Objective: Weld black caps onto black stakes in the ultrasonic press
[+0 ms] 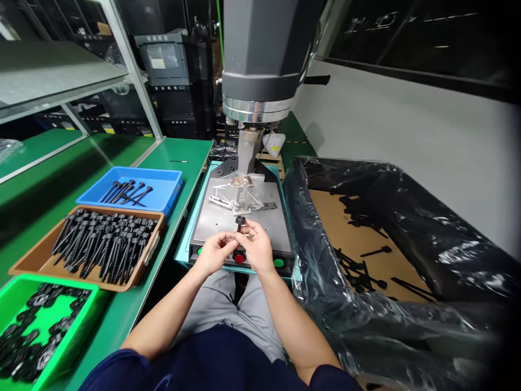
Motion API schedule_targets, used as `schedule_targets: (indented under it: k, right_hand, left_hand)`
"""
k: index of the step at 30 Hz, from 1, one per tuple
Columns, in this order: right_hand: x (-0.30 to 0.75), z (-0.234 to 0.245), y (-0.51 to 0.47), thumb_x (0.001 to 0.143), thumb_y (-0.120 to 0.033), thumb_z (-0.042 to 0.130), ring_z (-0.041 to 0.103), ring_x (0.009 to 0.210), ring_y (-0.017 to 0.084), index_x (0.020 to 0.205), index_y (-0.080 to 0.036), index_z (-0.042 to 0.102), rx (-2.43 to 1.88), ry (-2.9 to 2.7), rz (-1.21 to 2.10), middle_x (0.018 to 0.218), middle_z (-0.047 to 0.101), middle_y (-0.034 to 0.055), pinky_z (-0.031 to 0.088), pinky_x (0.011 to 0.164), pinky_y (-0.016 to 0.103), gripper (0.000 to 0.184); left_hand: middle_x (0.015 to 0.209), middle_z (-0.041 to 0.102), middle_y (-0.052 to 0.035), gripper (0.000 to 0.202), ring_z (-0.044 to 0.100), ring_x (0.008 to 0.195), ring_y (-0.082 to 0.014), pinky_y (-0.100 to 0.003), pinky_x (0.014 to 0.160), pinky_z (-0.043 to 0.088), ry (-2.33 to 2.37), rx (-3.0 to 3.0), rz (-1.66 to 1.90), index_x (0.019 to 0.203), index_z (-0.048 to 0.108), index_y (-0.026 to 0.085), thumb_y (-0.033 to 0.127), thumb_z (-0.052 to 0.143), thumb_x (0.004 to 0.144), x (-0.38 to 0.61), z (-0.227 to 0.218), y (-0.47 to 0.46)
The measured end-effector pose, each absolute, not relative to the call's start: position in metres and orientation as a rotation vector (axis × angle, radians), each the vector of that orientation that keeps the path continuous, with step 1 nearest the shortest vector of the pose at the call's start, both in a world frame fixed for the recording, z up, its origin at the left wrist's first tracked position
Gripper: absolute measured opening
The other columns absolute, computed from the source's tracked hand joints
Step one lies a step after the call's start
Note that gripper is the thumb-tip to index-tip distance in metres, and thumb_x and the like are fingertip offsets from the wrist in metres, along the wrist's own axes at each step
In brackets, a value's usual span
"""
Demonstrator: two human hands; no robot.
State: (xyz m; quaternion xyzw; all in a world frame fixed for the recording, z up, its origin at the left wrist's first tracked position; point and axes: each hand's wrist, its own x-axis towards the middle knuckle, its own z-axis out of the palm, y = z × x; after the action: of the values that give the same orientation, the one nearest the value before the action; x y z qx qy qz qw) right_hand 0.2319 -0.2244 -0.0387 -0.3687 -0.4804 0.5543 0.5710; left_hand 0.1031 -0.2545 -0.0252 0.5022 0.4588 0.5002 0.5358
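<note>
Over the front edge of the machine plate, near its middle: black part, head uppermost, roughly upright. Right hand: fingers clamped on the stem just below the head. Left hand: fingertips drawn in near the lower stem; cannot tell whether they grip. Part judged light, stiff, smooth, not fragile; best hold, the stem under the head. Lower end hidden by fingers; clear guard obscures fixture detail.

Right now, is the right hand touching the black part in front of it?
Touching: the head view shows the fingers of the right hand against the black part, just below its wide top.
</note>
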Motion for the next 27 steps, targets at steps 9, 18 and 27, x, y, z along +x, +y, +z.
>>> schedule_targets:
  k: [9,18,27]
  right_hand:
    - [0.228,-0.06,-0.233,0.073,-0.037,0.077,0.066,0.084,0.02,0.115,-0.016,0.058,-0.922,-1.187,1.393,0.089,0.069,0.0061,0.053,0.066,0.03,0.05]
    - [0.243,-0.073,-0.233,0.072,-0.042,0.08,0.066,0.074,0.017,0.103,-0.016,0.065,-0.987,-1.179,1.449,0.085,0.07,0.0059,0.053,0.062,0.026,0.043]
    - [0.24,-0.076,-0.233,0.069,-0.047,0.08,0.068,0.078,0.02,0.101,-0.016,0.066,-1.047,-1.269,1.469,0.086,0.071,0.0074,0.056,0.065,0.029,0.047]
  left_hand:
    - [0.066,0.059,0.0008,0.022,0.05,0.058,-0.0108,-0.023,0.056,0.04,1.493,1.358,1.085,0.083,0.064,0.014,0.036,0.065,0.078,0.027,0.001,-0.298]
    - [0.09,0.073,-0.0043,0.024,0.064,0.081,-0.0197,-0.029,0.074,0.047,2.638,1.253,0.637,0.092,0.07,0.018,0.035,0.06,0.078,-0.139,0.034,-0.351]
    - [0.099,0.074,-0.0084,0.025,0.067,0.095,-0.0254,-0.03,0.079,0.05,2.79,1.123,0.206,0.097,0.074,0.021,0.029,0.062,0.077,-0.204,-0.008,-0.352]
